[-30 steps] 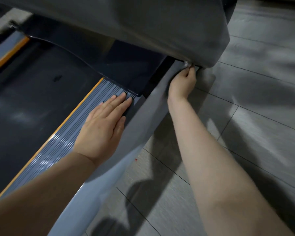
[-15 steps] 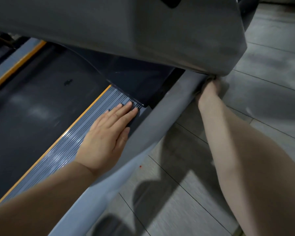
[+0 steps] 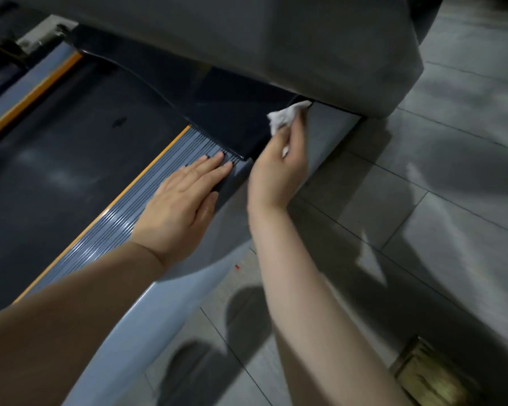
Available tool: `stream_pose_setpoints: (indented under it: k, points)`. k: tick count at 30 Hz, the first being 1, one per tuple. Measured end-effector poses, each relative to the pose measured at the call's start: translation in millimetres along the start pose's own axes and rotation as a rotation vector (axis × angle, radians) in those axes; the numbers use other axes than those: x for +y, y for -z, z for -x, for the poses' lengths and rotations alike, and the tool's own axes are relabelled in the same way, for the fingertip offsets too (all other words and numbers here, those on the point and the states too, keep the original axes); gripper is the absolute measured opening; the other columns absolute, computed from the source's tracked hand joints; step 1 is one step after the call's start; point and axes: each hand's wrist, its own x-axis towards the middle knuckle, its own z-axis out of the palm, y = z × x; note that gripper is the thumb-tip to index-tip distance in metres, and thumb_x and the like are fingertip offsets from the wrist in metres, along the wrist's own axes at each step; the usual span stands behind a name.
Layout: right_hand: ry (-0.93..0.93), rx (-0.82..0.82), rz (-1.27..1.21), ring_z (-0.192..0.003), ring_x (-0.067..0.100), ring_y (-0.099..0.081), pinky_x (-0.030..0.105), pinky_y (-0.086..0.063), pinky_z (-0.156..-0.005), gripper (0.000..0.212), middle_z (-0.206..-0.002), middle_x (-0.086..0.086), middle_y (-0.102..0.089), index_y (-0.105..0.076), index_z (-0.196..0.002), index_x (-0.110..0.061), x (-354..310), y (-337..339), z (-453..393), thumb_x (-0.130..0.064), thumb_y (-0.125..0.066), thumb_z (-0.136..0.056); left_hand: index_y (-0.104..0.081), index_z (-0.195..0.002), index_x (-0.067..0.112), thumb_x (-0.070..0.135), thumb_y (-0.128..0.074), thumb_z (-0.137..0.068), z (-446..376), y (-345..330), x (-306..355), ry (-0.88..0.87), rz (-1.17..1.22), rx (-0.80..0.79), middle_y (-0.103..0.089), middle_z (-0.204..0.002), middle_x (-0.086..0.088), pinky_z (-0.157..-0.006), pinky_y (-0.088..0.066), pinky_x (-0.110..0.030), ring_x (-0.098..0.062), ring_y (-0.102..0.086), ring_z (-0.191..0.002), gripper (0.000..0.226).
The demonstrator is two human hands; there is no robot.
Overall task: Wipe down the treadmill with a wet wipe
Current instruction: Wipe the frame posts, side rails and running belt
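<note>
**A:** What fills the left of the frame?

**B:** The dark, dusty running belt of the grey treadmill [image 3: 71, 177], edged by an orange stripe and a ribbed grey side rail [image 3: 123, 227] running from lower left toward the centre.

**A:** And the hands?

**B:** At centre, the left hand [image 3: 179, 206] lies flat on that rail, fingers straight and together, holding nothing; its fingertips reach the glossy black motor cover [image 3: 217, 112]. Just right of it, the right hand [image 3: 279, 171] pinches a crumpled white wet wipe [image 3: 285, 115], which sticks up above the fingers at upper centre (whether it touches the surface I cannot tell), beside the black cover and the smooth grey outer frame panel [image 3: 326, 133], under a large grey overhanging housing [image 3: 276, 39].

**A:** The right side?

**B:** Grey floor tiles [image 3: 452, 200] with shadows, and a brass-coloured floor plate [image 3: 428, 376] at lower right.
</note>
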Motion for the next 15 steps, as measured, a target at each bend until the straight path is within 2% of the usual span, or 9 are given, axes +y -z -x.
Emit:
stream_pose_setpoints:
  k: [3,5,7,10,12,15]
  points:
    - [0.199,-0.183,0.186,-0.139,0.026,-0.041,0.034,-0.032,-0.115,0.034,-0.142,0.016,-0.051,-0.061,-0.127,0.002,1,5,29,-0.002,-0.044,-0.097,-0.043,-0.146,0.023,0.035,-0.028,-0.099,-1,1,1,-0.014,0.041,0.024,-0.037,-0.155,0.008,-0.119,-0.024,-0.038,-0.010,-0.029,-0.145,0.051]
    - [0.455,-0.328,0.364,-0.136,0.034,-0.043,0.037,-0.033,-0.115,0.030,-0.135,0.019,-0.057,-0.064,-0.121,0.005,6,19,25,0.001,-0.049,-0.096,-0.048,-0.139,0.019,0.033,-0.030,-0.098,0,1,2,0.007,0.112,0.062,-0.044,-0.149,0.006,-0.116,-0.027,-0.031,-0.011,-0.037,-0.139,0.047]
    - [0.625,-0.473,0.547,-0.134,0.034,-0.045,0.036,-0.036,-0.113,0.028,-0.132,0.016,-0.060,-0.065,-0.120,0.003,4,36,5,-0.002,-0.051,-0.097,-0.051,-0.128,0.015,0.029,-0.031,-0.099,0,2,5,0.047,0.192,0.123,-0.051,-0.137,0.003,-0.109,-0.031,-0.024,-0.015,-0.046,-0.129,0.039]
    - [0.742,-0.651,0.773,-0.131,0.034,-0.049,0.039,-0.039,-0.109,0.028,-0.127,0.013,-0.064,-0.067,-0.117,-0.001,-14,39,-24,-0.005,-0.049,-0.096,-0.053,-0.115,0.013,0.021,-0.034,-0.098,2,2,6,0.101,0.204,0.205,-0.053,-0.120,-0.001,-0.099,-0.039,-0.031,-0.020,-0.050,-0.114,0.026]
    - [0.734,-0.714,0.932,-0.126,0.034,-0.052,0.041,-0.041,-0.106,0.029,-0.123,0.014,-0.065,-0.066,-0.115,-0.001,-25,20,-40,-0.006,-0.045,-0.096,-0.052,-0.106,0.014,0.016,-0.037,-0.094,2,2,7,0.170,0.206,0.259,-0.053,-0.111,-0.001,-0.092,-0.040,-0.037,-0.021,-0.050,-0.105,0.020]
    - [0.692,-0.787,1.098,-0.120,0.029,-0.055,0.039,-0.044,-0.101,0.036,-0.126,0.013,-0.061,-0.060,-0.126,-0.005,-30,-16,-31,-0.007,-0.044,-0.094,-0.050,-0.092,0.018,0.009,-0.039,-0.086,2,8,4,0.371,0.310,0.403,-0.055,-0.093,0.003,-0.079,-0.038,-0.034,-0.018,-0.048,-0.091,0.015]
